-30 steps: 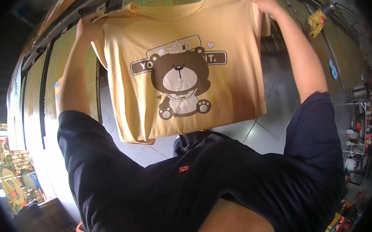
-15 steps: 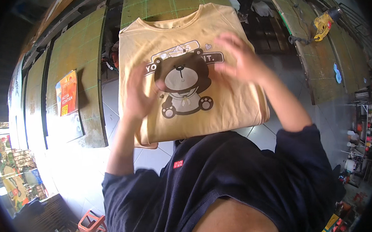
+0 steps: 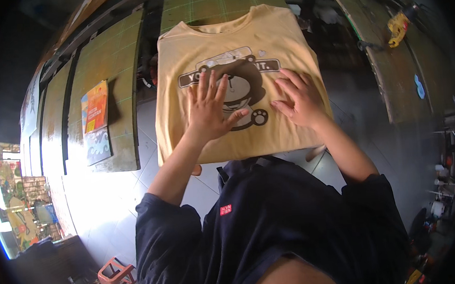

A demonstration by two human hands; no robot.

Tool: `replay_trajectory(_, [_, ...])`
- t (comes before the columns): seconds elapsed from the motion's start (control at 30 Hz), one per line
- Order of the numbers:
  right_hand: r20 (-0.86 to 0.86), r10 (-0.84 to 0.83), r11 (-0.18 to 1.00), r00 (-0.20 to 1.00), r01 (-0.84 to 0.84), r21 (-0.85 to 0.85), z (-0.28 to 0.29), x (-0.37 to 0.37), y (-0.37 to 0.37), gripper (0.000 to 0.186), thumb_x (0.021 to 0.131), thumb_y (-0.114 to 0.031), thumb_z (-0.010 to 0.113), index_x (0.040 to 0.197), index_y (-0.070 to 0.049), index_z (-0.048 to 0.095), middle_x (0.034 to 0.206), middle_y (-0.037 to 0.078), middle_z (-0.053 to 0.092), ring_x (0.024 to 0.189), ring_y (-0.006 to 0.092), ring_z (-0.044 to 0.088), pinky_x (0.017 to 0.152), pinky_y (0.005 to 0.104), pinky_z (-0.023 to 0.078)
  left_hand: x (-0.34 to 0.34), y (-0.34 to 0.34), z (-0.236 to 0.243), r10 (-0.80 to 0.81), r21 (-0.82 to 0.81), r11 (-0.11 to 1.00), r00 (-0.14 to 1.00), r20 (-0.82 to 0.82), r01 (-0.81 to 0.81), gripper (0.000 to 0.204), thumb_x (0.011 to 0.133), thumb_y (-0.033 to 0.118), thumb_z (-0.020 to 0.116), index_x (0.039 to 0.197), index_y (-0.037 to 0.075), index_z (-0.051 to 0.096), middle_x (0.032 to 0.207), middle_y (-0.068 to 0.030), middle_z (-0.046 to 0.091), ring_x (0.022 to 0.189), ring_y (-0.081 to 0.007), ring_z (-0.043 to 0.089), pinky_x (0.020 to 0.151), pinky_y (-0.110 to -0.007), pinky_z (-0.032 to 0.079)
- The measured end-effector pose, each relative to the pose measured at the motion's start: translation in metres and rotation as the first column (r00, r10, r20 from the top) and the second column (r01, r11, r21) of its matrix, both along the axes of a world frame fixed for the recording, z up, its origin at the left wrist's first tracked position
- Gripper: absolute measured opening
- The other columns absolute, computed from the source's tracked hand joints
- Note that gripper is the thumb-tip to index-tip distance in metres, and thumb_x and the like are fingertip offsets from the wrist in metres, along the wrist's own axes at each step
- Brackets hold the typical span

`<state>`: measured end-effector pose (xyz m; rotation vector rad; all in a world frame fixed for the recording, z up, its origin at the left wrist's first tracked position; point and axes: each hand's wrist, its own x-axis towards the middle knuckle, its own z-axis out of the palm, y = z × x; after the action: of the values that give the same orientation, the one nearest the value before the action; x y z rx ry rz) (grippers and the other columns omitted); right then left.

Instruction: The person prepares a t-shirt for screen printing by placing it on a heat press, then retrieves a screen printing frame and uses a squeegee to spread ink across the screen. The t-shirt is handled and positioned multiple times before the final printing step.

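Note:
A pale yellow T-shirt with a printed brown bear lies spread over a green board, its neckline at the far end. My left hand rests palm down on the print with its fingers spread, covering the left side of the bear. Over the right part of the shirt, beside the bear, is my right hand, its fingers apart and slightly bent. Neither hand holds anything. The shirt's near edge hangs close to my body.
More green boards stand on the left, one bearing an orange booklet. On the right-hand board lies a yellow tool with a dark end. A red plastic stool is at the lower left, on the tiled floor.
Both hands have come down onto the shirt from a blurred, raised position. The left has moved right, over the bear; the right sits lower. The whole view has shifted slightly.

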<state>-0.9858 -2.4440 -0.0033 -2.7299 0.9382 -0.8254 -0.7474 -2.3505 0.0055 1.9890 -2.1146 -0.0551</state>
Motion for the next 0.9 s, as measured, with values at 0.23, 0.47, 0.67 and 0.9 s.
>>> replay_trajectory(0.23, [0.016, 0.007, 1.000, 1.000, -0.006, -0.005, -0.001, 0.001, 0.002, 0.041, 0.072, -0.030, 0.067, 0.103, -0.005, 0.056, 0.119, 0.011, 0.049, 0.103, 0.0298, 0.048, 0.088, 0.0396, 0.037, -0.001, -0.001, -0.007, 0.050, -0.018, 0.999, 0.996, 0.075, -0.049, 0.086, 0.073, 0.069, 0.046, 0.137, 0.013, 0.031, 0.144, -0.0163, 0.017, 0.134, -0.0372, 0.006, 0.102, -0.060, 0.006])
replay_trajectory(0.47, [0.045, 0.017, 0.999, 0.999, -0.018, 0.039, -0.001, 0.000, -0.001, 0.037, 0.070, -0.027, 0.069, 0.098, -0.005, 0.058, 0.118, 0.010, 0.050, 0.103, 0.0294, 0.048, 0.088, 0.0380, 0.038, -0.003, -0.002, -0.007, 0.050, -0.009, 0.999, 0.998, 0.030, -0.050, 0.085, 0.074, 0.069, 0.044, 0.135, 0.011, 0.033, 0.144, -0.0173, 0.018, 0.134, -0.0380, 0.008, 0.103, -0.058, 0.006])
replay_trajectory(0.67, [0.083, 0.019, 0.999, 0.996, -0.022, 0.043, -0.004, -0.001, -0.003, 0.035, 0.070, -0.025, 0.069, 0.096, -0.006, 0.058, 0.118, 0.009, 0.051, 0.102, 0.0295, 0.048, 0.088, 0.0381, 0.038, -0.004, 0.000, -0.001, 0.056, -0.026, 0.998, 0.998, 0.001, -0.056, 0.086, 0.074, 0.068, 0.046, 0.134, 0.007, 0.034, 0.143, -0.0186, 0.019, 0.133, -0.0389, 0.009, 0.103, -0.057, 0.007])
replay_trajectory(0.9, [0.101, 0.016, 0.998, 0.995, -0.021, 0.054, -0.004, -0.001, -0.003, 0.032, 0.069, -0.022, 0.070, 0.095, -0.006, 0.058, 0.118, 0.009, 0.051, 0.102, 0.0290, 0.049, 0.088, 0.0376, 0.038, -0.007, -0.015, -0.002, 0.059, 0.002, 0.998, 0.995, 0.083, -0.060, 0.085, 0.073, 0.069, 0.047, 0.135, 0.013, 0.034, 0.143, -0.0173, 0.019, 0.133, -0.0386, 0.009, 0.100, -0.062, 0.012])
